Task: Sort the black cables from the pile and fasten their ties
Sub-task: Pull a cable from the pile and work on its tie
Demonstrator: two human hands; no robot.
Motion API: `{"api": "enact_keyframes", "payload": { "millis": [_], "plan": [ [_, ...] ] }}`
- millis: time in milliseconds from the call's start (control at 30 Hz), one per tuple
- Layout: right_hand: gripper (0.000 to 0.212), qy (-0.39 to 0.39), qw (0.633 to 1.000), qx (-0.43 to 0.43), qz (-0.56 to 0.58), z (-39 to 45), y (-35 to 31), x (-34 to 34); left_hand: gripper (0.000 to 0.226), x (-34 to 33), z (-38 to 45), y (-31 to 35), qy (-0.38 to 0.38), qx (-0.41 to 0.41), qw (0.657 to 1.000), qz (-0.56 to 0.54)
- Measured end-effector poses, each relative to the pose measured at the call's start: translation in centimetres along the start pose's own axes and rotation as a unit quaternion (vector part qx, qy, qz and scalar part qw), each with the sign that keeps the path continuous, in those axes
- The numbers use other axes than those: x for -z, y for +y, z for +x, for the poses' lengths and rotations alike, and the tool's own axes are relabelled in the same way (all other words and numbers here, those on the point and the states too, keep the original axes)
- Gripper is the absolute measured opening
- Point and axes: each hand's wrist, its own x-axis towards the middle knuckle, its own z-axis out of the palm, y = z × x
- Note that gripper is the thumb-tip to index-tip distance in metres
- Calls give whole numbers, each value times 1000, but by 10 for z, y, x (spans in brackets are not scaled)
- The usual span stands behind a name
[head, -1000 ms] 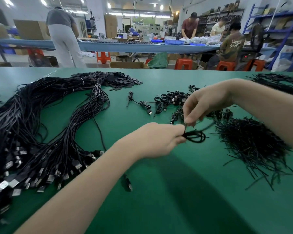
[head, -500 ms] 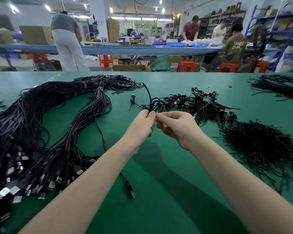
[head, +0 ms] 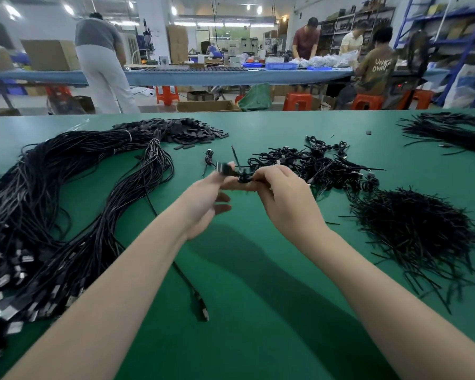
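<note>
Between both hands (head: 247,187), coiled cable (head: 242,177), pinched

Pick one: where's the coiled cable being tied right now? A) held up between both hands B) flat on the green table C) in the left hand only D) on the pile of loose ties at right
A: the left hand and right hand both pinch the small coiled cable above the green table.
</note>
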Motion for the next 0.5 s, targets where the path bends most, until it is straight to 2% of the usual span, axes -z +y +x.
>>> {"api": "enact_keyframes", "payload": {
  "millis": [33, 100, 200, 267, 300, 333, 367, 400, 500],
  "plan": [
    [13, 9, 1000, -14, 15, 2, 0, 0, 24, -2, 0, 0, 29, -45, 998, 32],
    [13, 21, 998, -40, 37, 6, -1, 2, 34, -5, 0, -2, 25, -108, 991, 75],
    [13, 3, 998, -54, 40, 10, 1, 6, 41, -2, 0, -4, -2, -149, 984, 93],
    [13, -12, 997, -59, 49, 11, 1, 9, 34, 1, 3, -3, 18, -185, 971, 149],
    [12, -20, 996, -61, 56, 11, 1, 10, 41, 2, 5, -3, 28, -202, 963, 174],
    [12, -31, 996, -59, 59, 12, 0, 10, 47, 2, 5, -3, 29, -211, 961, 175],
    [12, -41, 996, -56, 59, 12, 0, 11, 42, 2, 3, -3, 29, -211, 964, 160],
    [13, -47, 996, -54, 58, 12, 0, 11, 37, 1, 1, -2, 22, -203, 969, 136],
    [13, -47, 996, -56, 45, 12, 1, 11, 43, -2, -3, -2, 19, -155, 983, 101]
  ]
}}
